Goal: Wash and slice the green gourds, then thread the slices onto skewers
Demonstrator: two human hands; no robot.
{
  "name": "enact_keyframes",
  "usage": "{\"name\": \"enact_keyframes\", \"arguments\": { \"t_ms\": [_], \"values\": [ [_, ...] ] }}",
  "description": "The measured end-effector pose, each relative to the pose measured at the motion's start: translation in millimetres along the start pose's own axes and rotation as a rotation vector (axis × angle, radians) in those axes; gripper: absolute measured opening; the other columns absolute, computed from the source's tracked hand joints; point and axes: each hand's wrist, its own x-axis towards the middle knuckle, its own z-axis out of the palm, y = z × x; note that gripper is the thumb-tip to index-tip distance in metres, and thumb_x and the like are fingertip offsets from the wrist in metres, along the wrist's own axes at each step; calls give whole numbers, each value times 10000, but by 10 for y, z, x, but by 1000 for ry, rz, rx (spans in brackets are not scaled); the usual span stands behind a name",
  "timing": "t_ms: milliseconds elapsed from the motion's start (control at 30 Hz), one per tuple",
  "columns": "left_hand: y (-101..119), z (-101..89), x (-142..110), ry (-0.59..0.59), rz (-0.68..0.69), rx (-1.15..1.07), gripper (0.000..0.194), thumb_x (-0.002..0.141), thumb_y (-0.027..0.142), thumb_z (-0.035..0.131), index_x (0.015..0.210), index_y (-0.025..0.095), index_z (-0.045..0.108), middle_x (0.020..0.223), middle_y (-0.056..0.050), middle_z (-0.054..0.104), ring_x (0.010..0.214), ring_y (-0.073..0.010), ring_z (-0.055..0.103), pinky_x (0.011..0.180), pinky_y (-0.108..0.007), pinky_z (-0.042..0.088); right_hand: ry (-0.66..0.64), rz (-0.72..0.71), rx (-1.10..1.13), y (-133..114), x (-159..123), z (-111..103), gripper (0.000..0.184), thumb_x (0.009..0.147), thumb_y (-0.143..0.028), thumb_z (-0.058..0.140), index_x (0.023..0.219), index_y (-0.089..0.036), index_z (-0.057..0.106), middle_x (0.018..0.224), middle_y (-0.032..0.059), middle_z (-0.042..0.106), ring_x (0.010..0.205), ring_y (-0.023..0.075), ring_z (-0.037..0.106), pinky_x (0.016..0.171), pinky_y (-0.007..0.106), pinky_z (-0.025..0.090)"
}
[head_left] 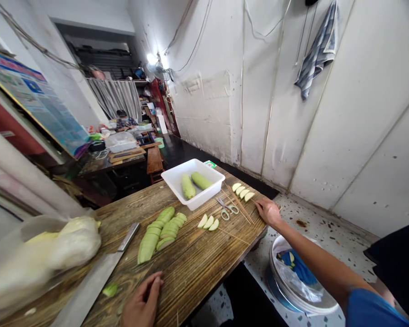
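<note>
Head view shows the right hand (269, 212) at the bench (194, 268) edge, fingers pinched on the end of a skewer (254, 200) that leads to four slices (243, 194); the fingers hide the exact grip, and how far the stick runs inside the slices cannot be seen. Cut off by the bottom edge, the left hand (141, 297) rests loosely curled beside the knife (102, 270); I cannot tell whether its fingertips meet or hold anything. Three more slices (209, 222) lie near the scissors (229, 211), with a stick reaching out from them. Overlapping cut gourd (153, 238) lies left of these. Two whole gourds (188, 186) sit in the white tub (204, 198), whose near wall slightly covers one. Blur and plastic obscure the bag's (78, 240) contents. Crumpled lining partly covers the scraps in the bucket (322, 308).
</note>
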Motion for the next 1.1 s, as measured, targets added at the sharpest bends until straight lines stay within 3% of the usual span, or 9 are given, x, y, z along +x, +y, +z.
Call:
{"name": "enact_keyframes", "arguments": {
  "t_ms": [733,867,1000,1100],
  "values": [
    [-52,3,13,-12,-26,28,565,616,663,511,918,219,689,857,-47,720,846,-269,654,838,-412,492,-15,44,-11,-6,7,28,319,890,-261,395,764,-190,679,752,57,643,751,169,582,715,243,407],
    [-64,5,16,-6,4,25,559,624,657,514,908,210,691,857,-53,718,810,-262,657,808,-401,505,-31,50,-27,-16,29,-45,289,877,-260,423,747,-188,671,751,57,645,750,172,587,703,249,409],
    [-75,4,4,-1,14,42,531,656,637,514,932,217,688,856,-49,718,829,-263,653,804,-400,501,8,43,-42,-261,-64,-280,301,895,-314,416,860,-158,671,849,109,642,822,218,577,761,312,409],
    [-31,21,-40,21,22,21,498,684,604,519,942,209,681,865,-50,717,846,-252,652,811,-381,500,-92,-164,106,-636,-249,-443,307,910,-363,404,908,-182,652,838,84,632,798,197,579,741,293,424]
  ]
}}
